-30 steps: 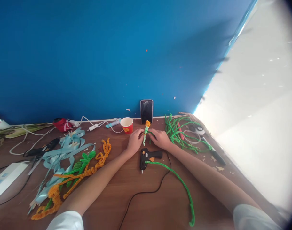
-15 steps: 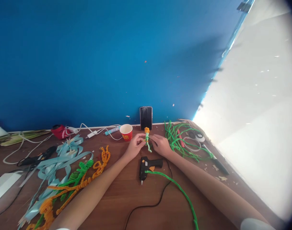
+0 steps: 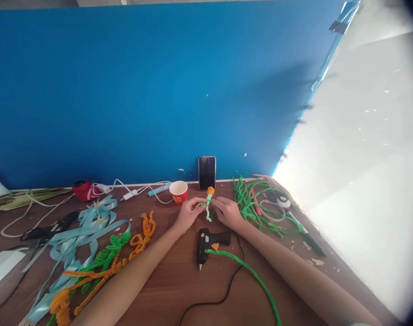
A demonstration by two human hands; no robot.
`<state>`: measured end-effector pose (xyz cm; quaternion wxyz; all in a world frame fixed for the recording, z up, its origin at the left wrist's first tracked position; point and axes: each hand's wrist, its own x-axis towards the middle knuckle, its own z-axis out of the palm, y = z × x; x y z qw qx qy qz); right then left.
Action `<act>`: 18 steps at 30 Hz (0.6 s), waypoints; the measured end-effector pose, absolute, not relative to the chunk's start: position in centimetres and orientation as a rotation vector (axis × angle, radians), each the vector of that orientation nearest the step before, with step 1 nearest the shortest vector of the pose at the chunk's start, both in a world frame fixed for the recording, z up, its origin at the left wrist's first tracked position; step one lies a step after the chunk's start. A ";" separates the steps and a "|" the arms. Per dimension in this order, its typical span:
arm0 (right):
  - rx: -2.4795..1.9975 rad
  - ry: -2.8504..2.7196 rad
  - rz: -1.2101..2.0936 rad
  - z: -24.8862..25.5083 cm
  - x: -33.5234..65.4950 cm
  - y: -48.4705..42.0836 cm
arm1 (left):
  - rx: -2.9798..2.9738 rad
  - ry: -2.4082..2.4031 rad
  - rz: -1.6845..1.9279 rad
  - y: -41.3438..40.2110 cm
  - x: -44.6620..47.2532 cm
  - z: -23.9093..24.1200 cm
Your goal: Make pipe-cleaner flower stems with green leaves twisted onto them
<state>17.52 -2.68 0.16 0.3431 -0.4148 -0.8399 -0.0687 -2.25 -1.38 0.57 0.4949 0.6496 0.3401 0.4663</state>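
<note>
Between my hands is a small pipe-cleaner flower (image 3: 209,199), with an orange coiled top and a pale green, wavy stem hanging down. My left hand (image 3: 188,214) is closed in a pinch on its left side, where a bit of green and orange shows at the fingertips. On the other side, the fingers of my right hand (image 3: 229,213) are pressed together against the stem; their tips are partly hidden. Nearer to me lies a black glue gun (image 3: 202,246), nozzle toward me. A long green pipe cleaner (image 3: 257,274) runs from its body toward the front edge.
A phone (image 3: 206,172) leans on the blue wall behind a red paper cup (image 3: 179,194). Green pipe cleaners (image 3: 250,203) and a knife (image 3: 313,242) lie right. Light blue ribbon (image 3: 77,235), orange pipe cleaners (image 3: 145,231), white cables and another black glue gun (image 3: 53,226) lie left.
The view has tipped up a little, so everything sits lower. The flower now leans slightly to the right at its top, and more green shows by my left fingertips.
</note>
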 end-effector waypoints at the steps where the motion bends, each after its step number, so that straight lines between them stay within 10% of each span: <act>1: -1.074 -2.188 -0.182 0.1 17.5 -2.7 | 1.570 0.836 1.130 -1.4 -2.3 0.5; 18: -1.027 -2.240 -0.329 0.2 17.6 -2.7 | 1.715 1.001 1.212 -1.9 -2.1 0.6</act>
